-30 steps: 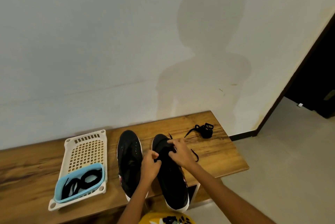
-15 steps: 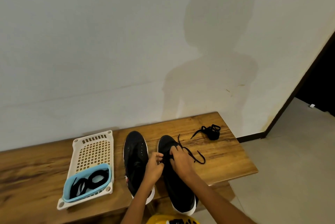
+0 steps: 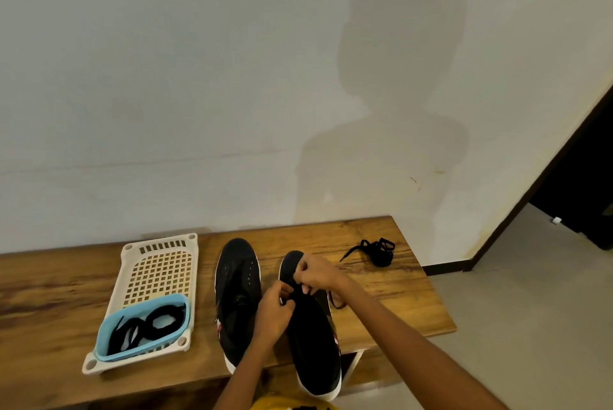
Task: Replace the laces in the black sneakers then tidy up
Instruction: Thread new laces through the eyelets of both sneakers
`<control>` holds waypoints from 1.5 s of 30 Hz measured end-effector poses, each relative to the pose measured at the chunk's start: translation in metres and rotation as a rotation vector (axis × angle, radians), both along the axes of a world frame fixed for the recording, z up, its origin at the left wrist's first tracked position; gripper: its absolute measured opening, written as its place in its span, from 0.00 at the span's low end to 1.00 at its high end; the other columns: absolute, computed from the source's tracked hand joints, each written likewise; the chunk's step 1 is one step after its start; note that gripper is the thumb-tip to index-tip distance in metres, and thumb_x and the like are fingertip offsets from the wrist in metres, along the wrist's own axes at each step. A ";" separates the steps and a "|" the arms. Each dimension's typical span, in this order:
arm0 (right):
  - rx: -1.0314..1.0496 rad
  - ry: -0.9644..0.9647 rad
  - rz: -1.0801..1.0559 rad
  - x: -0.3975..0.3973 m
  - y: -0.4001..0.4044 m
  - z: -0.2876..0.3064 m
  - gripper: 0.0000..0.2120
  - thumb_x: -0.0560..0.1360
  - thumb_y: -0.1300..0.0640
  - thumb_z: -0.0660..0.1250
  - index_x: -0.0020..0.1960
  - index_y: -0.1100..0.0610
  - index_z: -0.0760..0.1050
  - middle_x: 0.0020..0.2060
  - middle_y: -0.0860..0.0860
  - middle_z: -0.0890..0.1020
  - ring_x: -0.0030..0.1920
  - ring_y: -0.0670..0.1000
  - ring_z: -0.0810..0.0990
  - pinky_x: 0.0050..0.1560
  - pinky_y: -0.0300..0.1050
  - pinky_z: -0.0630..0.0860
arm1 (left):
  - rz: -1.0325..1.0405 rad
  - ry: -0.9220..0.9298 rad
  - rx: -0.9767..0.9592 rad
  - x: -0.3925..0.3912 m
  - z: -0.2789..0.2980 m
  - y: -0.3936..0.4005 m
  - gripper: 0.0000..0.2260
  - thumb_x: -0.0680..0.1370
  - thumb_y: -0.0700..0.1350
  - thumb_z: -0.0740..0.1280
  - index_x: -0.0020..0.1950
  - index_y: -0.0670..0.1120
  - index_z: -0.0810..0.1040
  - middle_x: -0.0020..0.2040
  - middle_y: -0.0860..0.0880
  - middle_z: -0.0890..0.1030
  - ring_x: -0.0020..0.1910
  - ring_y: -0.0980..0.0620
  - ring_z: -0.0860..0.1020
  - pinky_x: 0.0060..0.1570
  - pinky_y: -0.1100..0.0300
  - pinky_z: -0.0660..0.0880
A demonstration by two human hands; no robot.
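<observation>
Two black sneakers stand side by side on a wooden bench, toes toward the wall. The left sneaker has bare eyelets and no lace. Over the right sneaker, my left hand and my right hand pinch a black lace at the eyelets near the toe. A loop of that lace trails off the shoe's right side. A loose bundle of black lace lies at the bench's far right.
A cream perforated tray sits left of the sneakers, with a small blue basket holding coiled black laces at its near end. The wall runs behind the bench. Grey floor and a dark doorway lie to the right.
Both hands have shifted along the right sneaker's eyelets toward the toe. The trailing lace end that lay out to the right is now drawn in close beside the shoe.
</observation>
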State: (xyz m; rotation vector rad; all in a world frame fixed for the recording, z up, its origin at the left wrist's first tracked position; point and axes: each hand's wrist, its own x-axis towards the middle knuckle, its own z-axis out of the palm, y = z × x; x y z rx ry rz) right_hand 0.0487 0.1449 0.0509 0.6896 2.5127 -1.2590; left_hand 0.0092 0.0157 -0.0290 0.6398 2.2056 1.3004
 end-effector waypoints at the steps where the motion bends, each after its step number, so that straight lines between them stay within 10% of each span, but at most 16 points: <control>1: -0.129 -0.007 -0.036 -0.001 0.000 0.006 0.11 0.76 0.60 0.63 0.34 0.56 0.74 0.24 0.47 0.75 0.28 0.46 0.75 0.37 0.45 0.75 | -0.010 0.006 -0.005 0.000 0.000 0.000 0.11 0.76 0.36 0.64 0.49 0.52 0.72 0.50 0.50 0.77 0.47 0.56 0.77 0.46 0.59 0.76; 6: -0.533 -0.059 -0.117 -0.013 0.002 0.055 0.13 0.79 0.53 0.63 0.61 0.57 0.66 0.39 0.53 0.76 0.35 0.49 0.77 0.38 0.42 0.79 | -0.032 0.013 -0.049 0.000 0.001 -0.001 0.11 0.76 0.37 0.63 0.53 0.52 0.71 0.51 0.53 0.75 0.45 0.58 0.75 0.47 0.55 0.76; 12: -0.277 -0.136 -0.203 -0.022 0.018 0.084 0.10 0.80 0.53 0.61 0.53 0.60 0.72 0.29 0.52 0.73 0.19 0.42 0.63 0.20 0.32 0.62 | -0.046 0.053 -0.070 -0.001 -0.001 0.001 0.08 0.77 0.38 0.63 0.51 0.50 0.72 0.52 0.52 0.75 0.48 0.60 0.75 0.49 0.59 0.75; 17: -0.510 -0.061 -0.025 -0.020 0.019 0.101 0.09 0.80 0.53 0.61 0.57 0.57 0.71 0.38 0.53 0.79 0.36 0.48 0.79 0.39 0.42 0.78 | -0.012 0.122 -0.130 0.003 0.009 0.006 0.10 0.77 0.41 0.65 0.56 0.52 0.72 0.54 0.56 0.73 0.48 0.59 0.75 0.47 0.58 0.76; 24: -0.556 0.140 -0.242 -0.023 0.015 0.112 0.13 0.80 0.68 0.57 0.64 0.63 0.69 0.45 0.55 0.79 0.29 0.44 0.81 0.27 0.34 0.76 | -0.032 0.410 -0.058 0.012 0.024 0.022 0.14 0.77 0.57 0.62 0.61 0.58 0.76 0.57 0.57 0.70 0.61 0.58 0.67 0.63 0.57 0.65; 28: -0.652 0.392 -0.415 -0.029 0.017 0.112 0.14 0.79 0.71 0.54 0.62 0.65 0.71 0.46 0.55 0.77 0.39 0.51 0.80 0.40 0.41 0.82 | 0.015 0.297 -0.029 0.014 0.023 0.022 0.13 0.77 0.49 0.65 0.61 0.55 0.76 0.59 0.55 0.71 0.63 0.55 0.69 0.63 0.57 0.69; 35: -0.139 0.174 -0.364 -0.022 0.021 0.038 0.21 0.77 0.73 0.55 0.67 0.63 0.71 0.61 0.55 0.76 0.62 0.52 0.74 0.59 0.44 0.71 | 0.012 -0.036 -0.220 0.006 0.015 0.010 0.24 0.77 0.50 0.65 0.70 0.45 0.66 0.58 0.48 0.76 0.55 0.51 0.76 0.52 0.61 0.73; 38: 0.029 0.048 -0.212 -0.013 0.013 0.009 0.22 0.76 0.71 0.55 0.68 0.59 0.70 0.60 0.55 0.75 0.59 0.52 0.74 0.53 0.45 0.72 | 0.074 -0.086 -0.173 0.000 0.014 0.010 0.18 0.78 0.45 0.62 0.68 0.45 0.68 0.48 0.49 0.78 0.43 0.52 0.78 0.45 0.59 0.74; 45: 0.613 0.025 0.162 0.024 -0.008 -0.039 0.18 0.74 0.59 0.64 0.64 0.51 0.72 0.60 0.54 0.69 0.62 0.55 0.68 0.56 0.46 0.69 | 0.164 -0.039 -0.161 0.004 0.008 0.005 0.14 0.79 0.38 0.59 0.63 0.47 0.70 0.52 0.45 0.78 0.48 0.47 0.78 0.47 0.55 0.75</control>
